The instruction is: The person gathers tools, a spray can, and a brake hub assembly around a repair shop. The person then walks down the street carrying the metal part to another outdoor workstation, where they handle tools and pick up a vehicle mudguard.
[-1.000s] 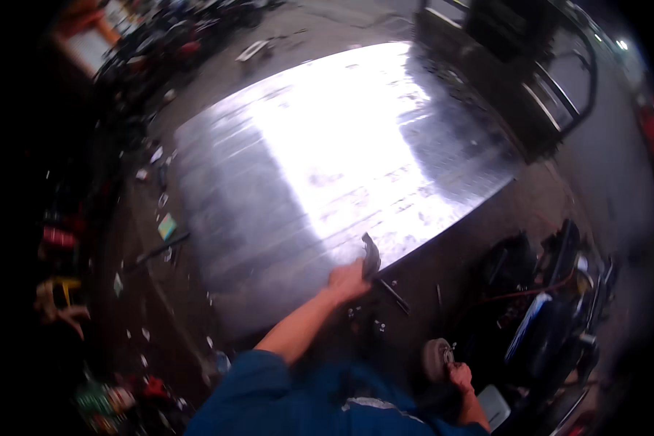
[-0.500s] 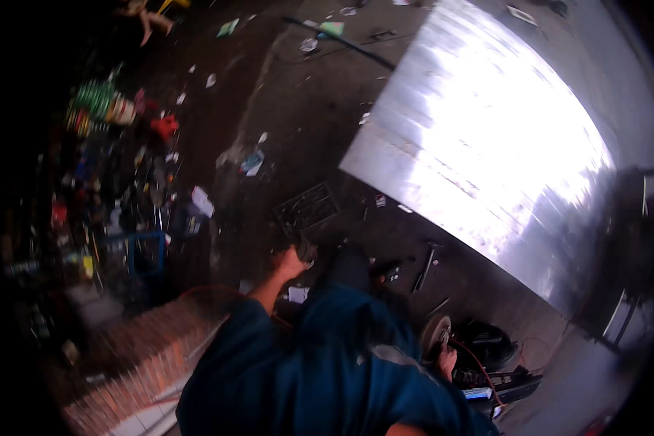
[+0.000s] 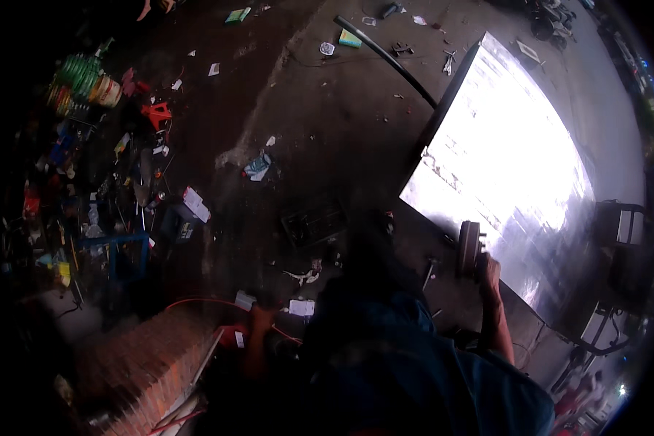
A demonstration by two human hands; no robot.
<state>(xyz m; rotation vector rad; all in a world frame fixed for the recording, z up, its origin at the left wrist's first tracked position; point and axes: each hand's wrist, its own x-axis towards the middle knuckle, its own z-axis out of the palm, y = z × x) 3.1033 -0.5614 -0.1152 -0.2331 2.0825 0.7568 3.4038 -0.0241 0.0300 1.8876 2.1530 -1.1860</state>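
Note:
My right hand (image 3: 489, 271) grips a rust-brown brake disc (image 3: 469, 248), seen edge-on with studs sticking out toward the right. It is held up in front of the near edge of a shiny sheet-metal surface (image 3: 516, 160). My left hand (image 3: 261, 318) hangs low on the left, in shadow beside a white paper or box (image 3: 301, 307); its fingers are too dark to make out. On the floor ahead of it lies a pale, plier-like tool (image 3: 305, 274).
A dark tray (image 3: 312, 221) sits on the floor ahead. A brick stack (image 3: 152, 356) stands at near left, with a red hose (image 3: 203, 300) beside it. Clutter and a red stand (image 3: 156, 115) fill the far left. A black pipe (image 3: 389, 62) runs toward the metal sheet.
My right hand has lifted the brake disc from the lower right up to the metal sheet. My left hand has drawn back toward me, away from the dark object it held. The view has shifted.

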